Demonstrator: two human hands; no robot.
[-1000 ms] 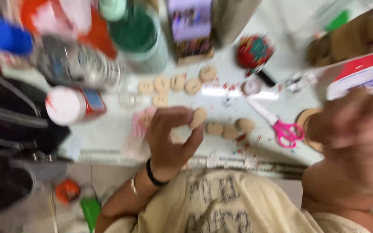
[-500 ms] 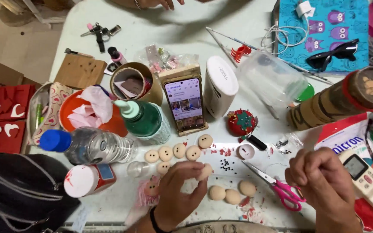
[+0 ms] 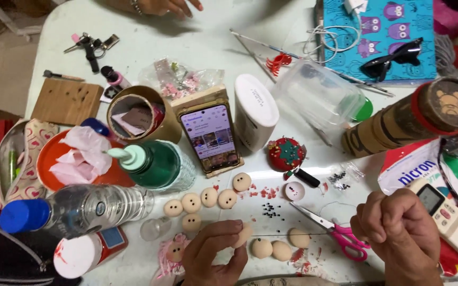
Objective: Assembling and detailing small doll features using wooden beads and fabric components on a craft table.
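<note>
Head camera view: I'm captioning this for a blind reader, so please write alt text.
The left hand pinches a small beige wooden bead head over a cluttered white table; the right hand is a closed fist beside pink-handled scissors. More beige heads lie before an upright smartphone.

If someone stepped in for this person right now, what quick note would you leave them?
Left hand pinches one beige ball at its fingertips. Right hand is closed in a fist beside the pink-handled scissors; whether it holds anything can't be seen. Six balls with dot eyes lie near the green bottle; three plain balls still wait by the left hand. Loose black beads lie between.
</note>
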